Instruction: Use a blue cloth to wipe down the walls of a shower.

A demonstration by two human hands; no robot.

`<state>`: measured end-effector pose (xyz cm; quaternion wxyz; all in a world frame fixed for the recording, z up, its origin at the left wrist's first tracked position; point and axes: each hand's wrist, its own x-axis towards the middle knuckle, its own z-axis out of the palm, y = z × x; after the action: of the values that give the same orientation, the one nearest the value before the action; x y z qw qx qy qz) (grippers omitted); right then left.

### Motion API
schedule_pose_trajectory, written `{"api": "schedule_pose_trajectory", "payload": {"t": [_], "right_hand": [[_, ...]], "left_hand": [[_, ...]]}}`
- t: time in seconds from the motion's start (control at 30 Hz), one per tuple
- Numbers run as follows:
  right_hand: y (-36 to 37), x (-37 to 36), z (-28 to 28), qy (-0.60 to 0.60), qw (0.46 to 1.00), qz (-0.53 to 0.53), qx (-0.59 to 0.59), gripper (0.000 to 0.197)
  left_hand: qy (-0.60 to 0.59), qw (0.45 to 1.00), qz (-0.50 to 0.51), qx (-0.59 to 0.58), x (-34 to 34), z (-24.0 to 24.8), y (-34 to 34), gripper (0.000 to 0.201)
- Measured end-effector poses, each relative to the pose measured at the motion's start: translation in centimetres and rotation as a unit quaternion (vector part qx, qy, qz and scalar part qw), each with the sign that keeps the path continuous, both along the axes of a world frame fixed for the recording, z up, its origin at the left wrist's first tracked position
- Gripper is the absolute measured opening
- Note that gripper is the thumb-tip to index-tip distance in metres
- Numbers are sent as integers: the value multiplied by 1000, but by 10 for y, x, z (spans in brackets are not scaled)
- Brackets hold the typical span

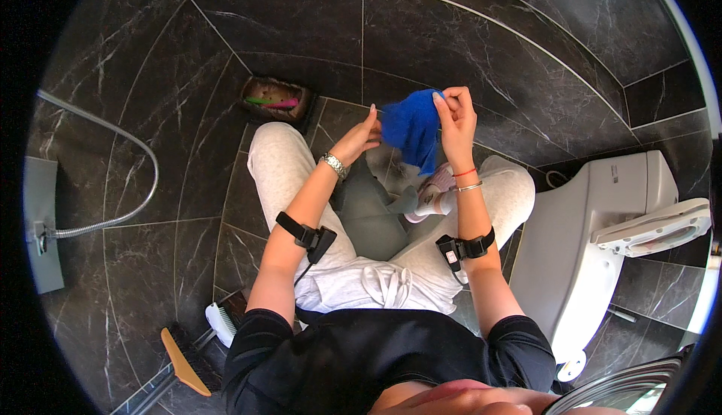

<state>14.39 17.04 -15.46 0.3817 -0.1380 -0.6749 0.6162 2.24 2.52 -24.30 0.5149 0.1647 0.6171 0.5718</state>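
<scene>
A blue cloth [412, 130] hangs in loose folds in front of me, above the floor between my knees. My right hand [457, 120] pinches its upper right corner between thumb and fingers. On the cloth's left side is my left hand [359, 140], thumb raised and fingers apart. Its fingertips come up to the cloth's edge, and whether they touch it I cannot tell. Below the cloth, between my legs, is a smooth grey-green thing [368, 219] whose kind is unclear. A foot in a white sock and pink slipper [432, 195] shows beside it.
A white toilet [564, 242] with a raised seat stands close on my right. A brown basket [272, 100] with pink and green items sits in the far left corner. On the left are a shower hose [154, 167], a white brush [220, 323] and a wooden-backed broom [183, 362].
</scene>
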Motion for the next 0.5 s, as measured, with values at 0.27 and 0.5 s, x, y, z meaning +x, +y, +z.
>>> {"api": "schedule_pose_trajectory", "payload": {"t": [0.27,0.5], "right_hand": [[8,4,-2,-154,968,-77,183,12],[17,0,-22,-94,992,-25,77,12]], "left_hand": [[85,988,132,10,-9,2,-1,43],[-21,966,200,164,-10,21,-3,33]]}}
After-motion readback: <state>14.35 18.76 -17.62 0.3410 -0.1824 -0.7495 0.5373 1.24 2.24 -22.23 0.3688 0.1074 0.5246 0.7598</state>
